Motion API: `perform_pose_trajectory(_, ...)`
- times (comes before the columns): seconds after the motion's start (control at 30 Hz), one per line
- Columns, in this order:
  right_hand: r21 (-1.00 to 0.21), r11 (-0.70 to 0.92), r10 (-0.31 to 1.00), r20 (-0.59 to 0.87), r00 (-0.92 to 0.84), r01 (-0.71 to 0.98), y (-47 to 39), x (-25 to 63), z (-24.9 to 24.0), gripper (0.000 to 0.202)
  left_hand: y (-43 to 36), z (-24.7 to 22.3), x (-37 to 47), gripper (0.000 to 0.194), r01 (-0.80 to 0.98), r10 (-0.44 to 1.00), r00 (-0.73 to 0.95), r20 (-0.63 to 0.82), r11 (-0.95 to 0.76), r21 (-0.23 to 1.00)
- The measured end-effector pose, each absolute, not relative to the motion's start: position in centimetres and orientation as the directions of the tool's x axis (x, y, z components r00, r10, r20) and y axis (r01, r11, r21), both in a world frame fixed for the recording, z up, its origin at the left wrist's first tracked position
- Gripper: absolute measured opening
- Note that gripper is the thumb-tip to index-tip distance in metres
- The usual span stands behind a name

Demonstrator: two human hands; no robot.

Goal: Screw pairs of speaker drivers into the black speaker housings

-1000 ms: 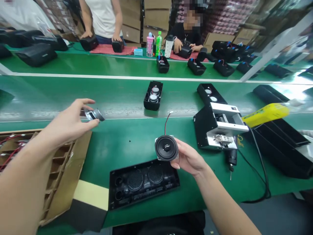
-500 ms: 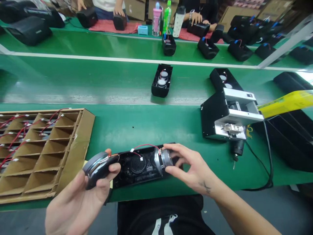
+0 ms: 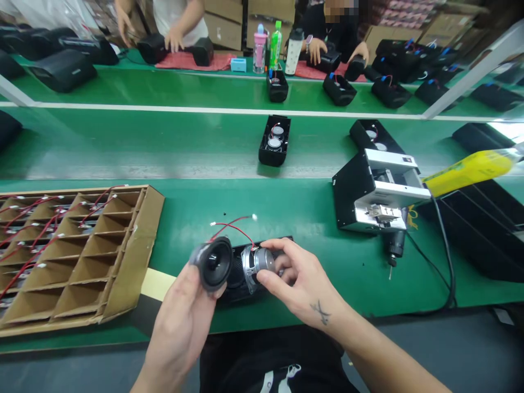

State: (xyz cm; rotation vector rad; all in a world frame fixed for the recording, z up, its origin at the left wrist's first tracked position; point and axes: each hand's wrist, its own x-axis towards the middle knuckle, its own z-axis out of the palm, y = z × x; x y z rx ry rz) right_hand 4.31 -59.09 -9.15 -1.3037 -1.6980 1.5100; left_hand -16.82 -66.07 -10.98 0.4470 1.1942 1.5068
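My left hand (image 3: 190, 305) grips a round speaker driver (image 3: 215, 263), its black cone facing up and toward me. Fingers of my right hand (image 3: 292, 273) are wrapped round the silver magnet of a second speaker driver (image 3: 254, 266), tilted on its side over a black housing (image 3: 239, 293). Much of that housing is hidden beneath the drivers and my hands. Two thin red wires (image 3: 235, 222) with white plugs rise behind the drivers. The two drivers are close together, mine on the left slightly blurred.
At left lies a cardboard divider box (image 3: 131, 262) with wired drivers. A black and silver machine (image 3: 376, 191) stands at right, near a screwdriver (image 3: 393, 248) and a yellow bag (image 3: 470, 170). Beyond are a housing with two drivers (image 3: 274, 141), bottles (image 3: 276, 46) and two people working.
My left hand has moved right with its driver and turned the cone into view. The right hand's driver has shifted slightly left. The red wires now stand higher, behind the drivers.
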Motion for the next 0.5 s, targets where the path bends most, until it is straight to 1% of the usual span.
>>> perform_pose_trajectory(0.03,-0.952,-0.055,0.893,-0.182,-0.412,0.302,-59.0,4.4,-9.1,0.044,-66.2,-11.3,-17.4,0.035,-0.41,0.92,-0.273,-0.28,0.152,0.899)
perform_pose_trajectory(0.1,-0.959,0.06,0.889,-0.076,-0.452,0.278,-58.8,4.9,-9.2,0.042,-66.6,-11.4,-18.8,0.047,-0.157,0.959,-0.169,-0.227,0.201,0.967)
perform_pose_trajectory(0.17,-0.93,0.244,0.849,0.069,-0.523,0.274,-58.4,5.7,-9.3,0.042,-66.8,-11.1,-20.2,0.049,0.15,0.985,-0.079,-0.156,0.166,0.975)
perform_pose_trajectory(0.2,-0.894,0.349,0.812,0.138,-0.567,0.282,-58.1,6.1,-9.4,0.042,-66.7,-10.8,-20.7,0.049,0.31,0.993,-0.049,-0.105,0.115,0.944)
perform_pose_trajectory(0.27,-0.79,0.524,0.722,0.214,-0.658,0.318,-57.6,7.0,-9.7,0.045,-66.5,-10.3,-21.3,0.047,0.588,1.0,0.012,0.023,-0.026,0.808)
perform_pose_trajectory(0.33,-0.675,0.64,0.654,0.229,-0.721,0.366,-57.2,7.7,-10.2,0.048,-66.1,-10.2,-21.4,0.045,0.76,0.987,0.103,0.122,-0.157,0.631)
perform_pose_trajectory(0.4,-0.578,0.704,0.617,0.21,-0.759,0.413,-56.9,8.0,-10.7,0.048,-65.7,-10.4,-21.3,0.04,0.834,0.967,0.197,0.164,-0.253,0.49)
perform_pose_trajectory(0.5,-0.447,0.782,0.56,0.196,-0.805,0.434,-56.8,7.9,-11.2,0.042,-65.2,-10.9,-20.9,0.035,0.879,0.939,0.301,0.167,-0.341,0.334)
